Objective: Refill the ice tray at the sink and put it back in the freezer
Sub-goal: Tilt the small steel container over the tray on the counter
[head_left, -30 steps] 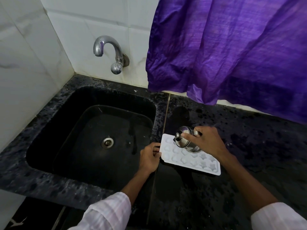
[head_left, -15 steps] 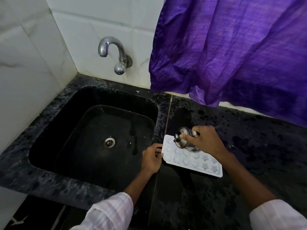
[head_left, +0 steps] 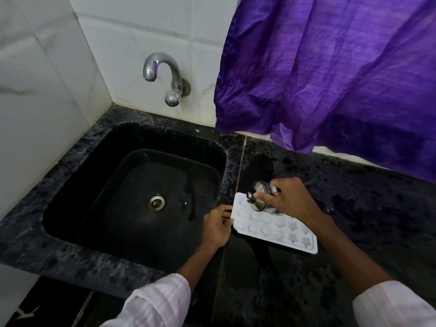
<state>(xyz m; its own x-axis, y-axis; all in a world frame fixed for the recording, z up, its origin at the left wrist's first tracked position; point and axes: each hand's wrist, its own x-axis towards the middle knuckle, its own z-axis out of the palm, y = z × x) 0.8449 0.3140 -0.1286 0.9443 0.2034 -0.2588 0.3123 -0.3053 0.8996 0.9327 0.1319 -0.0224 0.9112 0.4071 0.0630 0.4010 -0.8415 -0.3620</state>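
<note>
- The sink was sunk into the counter's left end.
- The left hand pinched the tray's left edge.
- The tray lay flat on the counter just right of the sink.
- The right hand gripped a steel jug, tilted over the tray's left cells.

No legible text, labels, brand marks, numbers or signs anywhere in view.
</note>
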